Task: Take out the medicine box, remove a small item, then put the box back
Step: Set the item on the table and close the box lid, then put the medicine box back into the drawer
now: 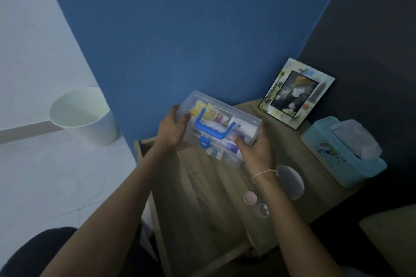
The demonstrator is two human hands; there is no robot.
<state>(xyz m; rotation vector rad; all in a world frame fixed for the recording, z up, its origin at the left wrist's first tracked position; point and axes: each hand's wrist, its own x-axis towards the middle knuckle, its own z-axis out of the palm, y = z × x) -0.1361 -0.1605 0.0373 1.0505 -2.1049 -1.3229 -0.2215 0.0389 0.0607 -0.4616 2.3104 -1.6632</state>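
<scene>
Head view: medicine box [221,127] held up between both hands, tilted, clear of the desk [202,191] below. Left hand [172,129] clamped on the box's far-left end, thumb over the lid edge; right hand [256,153] wrapped around the near-right corner, fingers pressed to the front wall. Blue handle [213,127] lying flat on the lid between the two hands, blue latch [204,142] just below it, seemingly fastened.

Likely trouble from here: with the box tipped and gripped only at its ends, popping the latch in mid-air could spill the packets inside. Smooth clear plastic, so apt to slip. Just under the right wrist, small round things [250,197] on the desk, easily knocked while lowering. Tissue box [344,153] and picture frame [297,93] beyond the right hand, well apart.
</scene>
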